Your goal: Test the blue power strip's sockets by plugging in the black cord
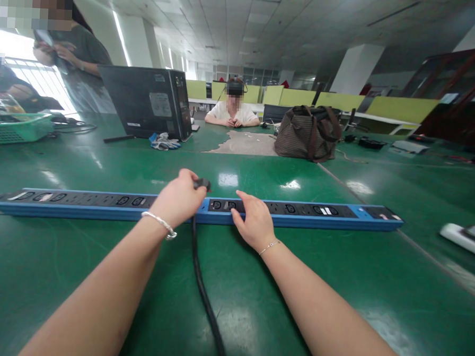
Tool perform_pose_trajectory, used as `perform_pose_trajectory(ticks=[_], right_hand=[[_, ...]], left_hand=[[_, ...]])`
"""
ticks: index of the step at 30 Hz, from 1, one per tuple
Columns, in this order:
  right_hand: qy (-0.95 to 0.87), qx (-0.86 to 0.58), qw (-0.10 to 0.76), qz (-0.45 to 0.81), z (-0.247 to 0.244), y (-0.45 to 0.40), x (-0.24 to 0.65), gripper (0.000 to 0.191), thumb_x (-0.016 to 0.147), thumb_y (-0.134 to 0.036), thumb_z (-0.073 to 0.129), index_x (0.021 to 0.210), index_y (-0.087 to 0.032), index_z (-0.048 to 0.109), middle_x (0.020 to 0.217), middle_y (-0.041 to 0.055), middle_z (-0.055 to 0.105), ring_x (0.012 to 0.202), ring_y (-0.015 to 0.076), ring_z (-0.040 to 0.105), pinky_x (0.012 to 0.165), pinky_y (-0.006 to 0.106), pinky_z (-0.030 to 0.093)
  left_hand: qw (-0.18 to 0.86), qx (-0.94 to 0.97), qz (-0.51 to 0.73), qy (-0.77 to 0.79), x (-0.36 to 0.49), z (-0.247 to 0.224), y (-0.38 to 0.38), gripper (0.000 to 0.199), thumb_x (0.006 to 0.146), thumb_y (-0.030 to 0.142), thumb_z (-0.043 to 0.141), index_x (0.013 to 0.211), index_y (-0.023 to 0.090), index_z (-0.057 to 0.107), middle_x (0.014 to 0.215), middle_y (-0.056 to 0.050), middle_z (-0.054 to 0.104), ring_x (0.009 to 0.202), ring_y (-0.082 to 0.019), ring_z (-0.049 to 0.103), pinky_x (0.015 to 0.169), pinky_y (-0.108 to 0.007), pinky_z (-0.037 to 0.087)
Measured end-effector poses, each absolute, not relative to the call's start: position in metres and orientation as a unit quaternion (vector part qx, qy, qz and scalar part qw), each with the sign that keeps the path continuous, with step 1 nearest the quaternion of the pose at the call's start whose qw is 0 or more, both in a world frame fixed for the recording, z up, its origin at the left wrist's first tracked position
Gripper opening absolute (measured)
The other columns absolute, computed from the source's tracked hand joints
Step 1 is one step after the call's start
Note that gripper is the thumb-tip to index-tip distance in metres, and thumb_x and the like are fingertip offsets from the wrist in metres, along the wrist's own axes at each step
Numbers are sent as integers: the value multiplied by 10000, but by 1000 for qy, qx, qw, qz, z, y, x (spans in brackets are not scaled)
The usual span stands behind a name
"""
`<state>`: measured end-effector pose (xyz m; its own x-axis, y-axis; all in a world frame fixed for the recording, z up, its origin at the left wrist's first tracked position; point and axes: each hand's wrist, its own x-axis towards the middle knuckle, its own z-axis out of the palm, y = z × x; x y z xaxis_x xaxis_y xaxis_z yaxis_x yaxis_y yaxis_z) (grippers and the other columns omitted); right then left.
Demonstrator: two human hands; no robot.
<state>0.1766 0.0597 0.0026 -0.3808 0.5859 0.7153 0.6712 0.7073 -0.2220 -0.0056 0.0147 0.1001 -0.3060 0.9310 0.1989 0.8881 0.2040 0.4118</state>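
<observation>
A long blue and black power strip (310,222) lies crosswise on the green table, with several sockets along its top. My left hand (181,195) is closed on a black power plug (202,184), held just above the strip near its middle. From beneath that hand a thick black cable (200,282) runs down toward me. My right hand (254,219) rests at the strip just right of the middle, thumb and fingers apart and holding nothing. Parts of the strip behind both hands are hidden.
Toward the back stand a black computer case (146,101), blue and white gloves (165,141) and a brown bag (307,131). A green basket (21,129) is at the left. A white object (463,237) lies at the right. One person sits opposite; another stands at the left.
</observation>
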Motion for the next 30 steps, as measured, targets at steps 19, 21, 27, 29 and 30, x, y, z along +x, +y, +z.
perform_pose_trajectory(ticks=[19,21,27,29,30], right_hand=[[-824,-455,337,-36,6,60,174,306,875,-277,427,1109,-169,591,1066,63,664,999,195,567,882,322,374],[-824,-455,335,-35,6,59,173,290,875,-277,427,1083,-182,605,1060,57,666,997,192,566,882,321,372],[-822,-457,339,-32,6,59,173,272,867,-268,435,1050,-193,621,1061,52,668,1009,190,561,893,325,369],[-821,-458,338,-30,6,59,173,273,865,-265,434,1048,-194,623,1062,53,667,1018,188,557,898,328,369],[-822,-459,337,-29,6,59,173,274,865,-264,432,1047,-194,624,1062,54,667,1021,187,556,899,329,369]], left_hand=[[76,610,104,782,-27,74,34,277,740,438,452,894,225,541,848,-75,687,779,-231,639,666,-308,447],[51,611,93,785,-25,73,34,279,741,435,446,894,224,544,873,-90,686,813,-247,637,678,-320,449],[30,614,80,785,-22,70,34,253,752,410,424,897,235,535,865,-87,686,810,-249,642,659,-321,455],[28,618,75,782,-20,70,33,245,759,404,412,898,241,531,849,-82,686,799,-246,644,649,-317,456],[25,619,71,782,-18,70,32,245,763,400,403,902,243,529,843,-82,685,794,-247,645,646,-319,456]])
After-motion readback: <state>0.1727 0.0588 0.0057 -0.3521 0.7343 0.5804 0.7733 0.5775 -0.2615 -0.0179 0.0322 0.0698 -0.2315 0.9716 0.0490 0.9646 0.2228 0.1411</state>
